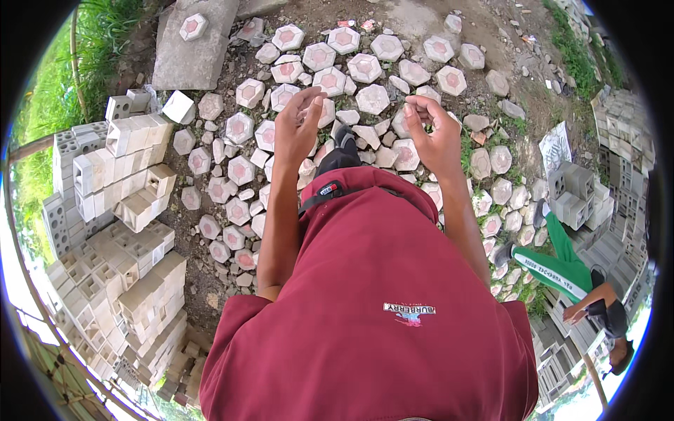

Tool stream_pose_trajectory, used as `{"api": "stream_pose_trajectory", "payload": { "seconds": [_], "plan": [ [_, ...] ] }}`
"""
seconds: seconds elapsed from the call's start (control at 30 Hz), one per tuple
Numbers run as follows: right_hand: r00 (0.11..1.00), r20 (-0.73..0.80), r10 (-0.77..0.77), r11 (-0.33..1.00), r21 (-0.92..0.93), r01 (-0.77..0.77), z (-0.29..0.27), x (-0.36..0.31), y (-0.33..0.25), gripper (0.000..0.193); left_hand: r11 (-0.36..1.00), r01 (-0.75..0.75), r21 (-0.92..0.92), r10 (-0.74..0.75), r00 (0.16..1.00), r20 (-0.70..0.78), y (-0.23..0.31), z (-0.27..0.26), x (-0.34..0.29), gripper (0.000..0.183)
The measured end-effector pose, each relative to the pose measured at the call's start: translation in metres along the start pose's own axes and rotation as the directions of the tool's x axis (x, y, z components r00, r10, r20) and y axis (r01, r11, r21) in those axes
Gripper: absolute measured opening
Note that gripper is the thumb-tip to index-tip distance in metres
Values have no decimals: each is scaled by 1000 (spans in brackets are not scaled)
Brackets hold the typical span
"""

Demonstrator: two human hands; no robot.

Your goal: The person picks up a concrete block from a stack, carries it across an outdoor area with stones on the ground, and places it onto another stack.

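Observation:
My left hand point(298, 128) is raised in front of me with its fingers loosely curved and the thumb apart. It holds nothing. Level with it, my right hand point(437, 132) is also bare, its fingers bent and spread from the thumb. A gap separates the two hands. Beneath them, the ground is laid with hexagonal concrete pavers point(373, 99), pale at the rim and many reddish in the middle. Broken stone pieces point(366, 134) lie between the pavers. Neither hand touches a block or paver. My dark shoe point(344, 135) shows between my hands.
Tall stacks of hollow concrete blocks point(133, 189) stand on my left. More grey blocks point(579, 193) are piled on the right, near a pale crumpled sheet point(555, 145). Another person point(562, 259) in green trousers is there. A flat concrete slab point(193, 52) lies at the far left.

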State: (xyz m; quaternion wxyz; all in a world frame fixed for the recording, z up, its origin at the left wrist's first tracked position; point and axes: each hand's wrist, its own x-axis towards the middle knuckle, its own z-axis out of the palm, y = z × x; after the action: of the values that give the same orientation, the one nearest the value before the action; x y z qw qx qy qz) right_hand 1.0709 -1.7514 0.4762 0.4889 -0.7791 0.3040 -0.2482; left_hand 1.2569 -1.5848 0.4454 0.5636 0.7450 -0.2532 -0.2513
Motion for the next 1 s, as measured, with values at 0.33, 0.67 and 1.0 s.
{"api": "stream_pose_trajectory", "payload": {
  "seconds": [0.33,0.67,1.0],
  "plan": [
    [990,-141,26,997,77,-15,31,141,-7,24,997,-47,-61,49,998,36,-4,-34,162,31],
    [995,-96,27,997,69,-20,35,295,39,23,998,5,-56,-2,999,51,-3,12,299,30],
    [979,142,-147,983,134,128,39,554,70,25,986,27,-163,-31,999,-24,32,45,497,31]
  ]
}}
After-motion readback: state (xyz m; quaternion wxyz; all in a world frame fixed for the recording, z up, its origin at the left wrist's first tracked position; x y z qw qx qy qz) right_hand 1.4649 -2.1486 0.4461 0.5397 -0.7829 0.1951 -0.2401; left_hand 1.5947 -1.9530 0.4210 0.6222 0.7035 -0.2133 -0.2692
